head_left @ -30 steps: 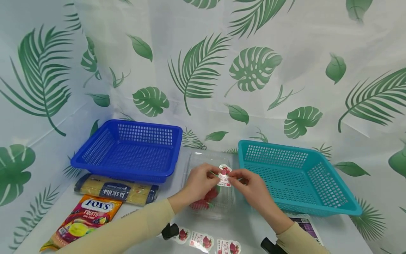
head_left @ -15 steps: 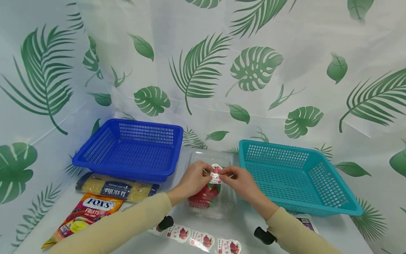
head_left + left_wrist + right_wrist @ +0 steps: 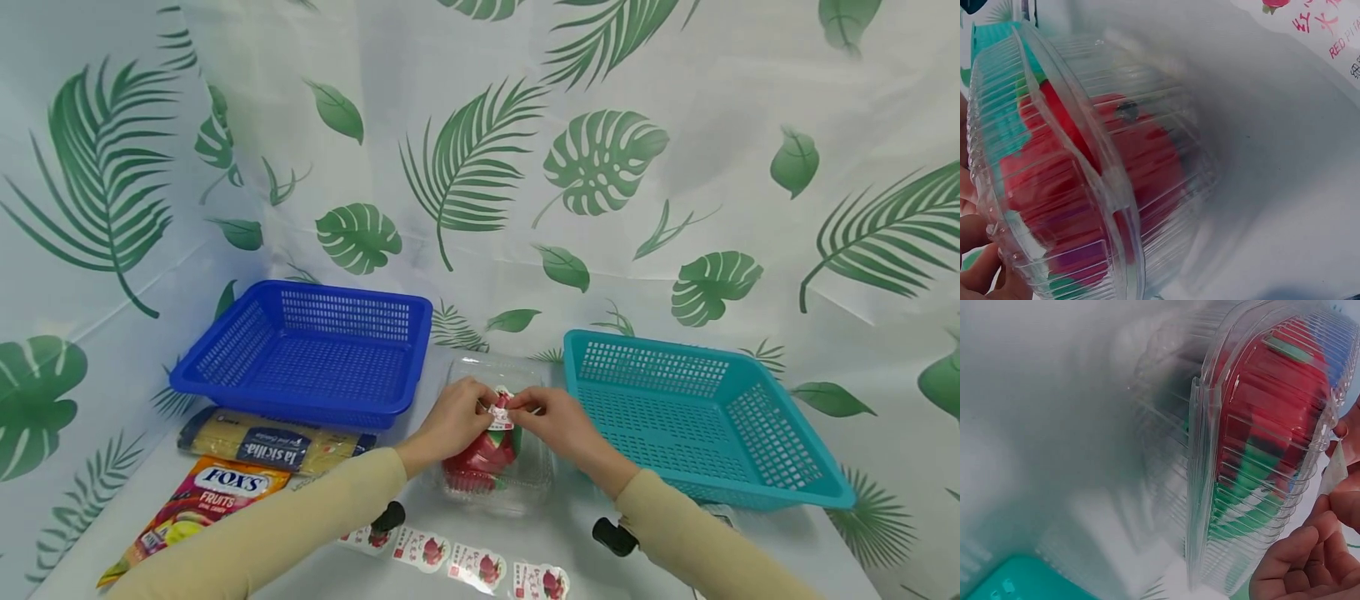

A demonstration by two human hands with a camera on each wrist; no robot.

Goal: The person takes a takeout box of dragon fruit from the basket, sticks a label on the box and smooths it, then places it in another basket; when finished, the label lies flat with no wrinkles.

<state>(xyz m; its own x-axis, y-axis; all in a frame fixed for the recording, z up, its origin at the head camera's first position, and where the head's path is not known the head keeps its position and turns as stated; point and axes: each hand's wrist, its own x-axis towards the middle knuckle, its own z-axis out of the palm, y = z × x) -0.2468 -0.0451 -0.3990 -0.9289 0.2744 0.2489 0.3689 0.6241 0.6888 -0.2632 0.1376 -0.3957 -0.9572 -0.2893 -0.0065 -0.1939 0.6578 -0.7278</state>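
Observation:
A dragon fruit label sticker (image 3: 501, 417) is pinched between the fingertips of my left hand (image 3: 456, 419) on one side and my right hand (image 3: 558, 423) on the other. It overlaps the lid of a clear plastic clamshell box (image 3: 536, 471) in the head view. Inside that box lies a red dragon fruit (image 3: 480, 458) with green tips. From the right wrist, the sticker (image 3: 1336, 467) shows edge-on close over the ridged lid. The left wrist view has the left fingers (image 3: 982, 269) right at the lid, with the sticker hidden there.
A strip of similar stickers (image 3: 480, 568) lies in front of the box. To the left are a blue basket (image 3: 300, 408), a pasta pack (image 3: 273, 446) and a Fox's candy bag (image 3: 198, 508). A teal basket (image 3: 750, 492) stands right. Leaf-print cloth (image 3: 480, 167) hangs behind.
Both hands have moved the sticker a little left and down, from over the box's right part to above the dragon fruit. The baskets and packs stay put.

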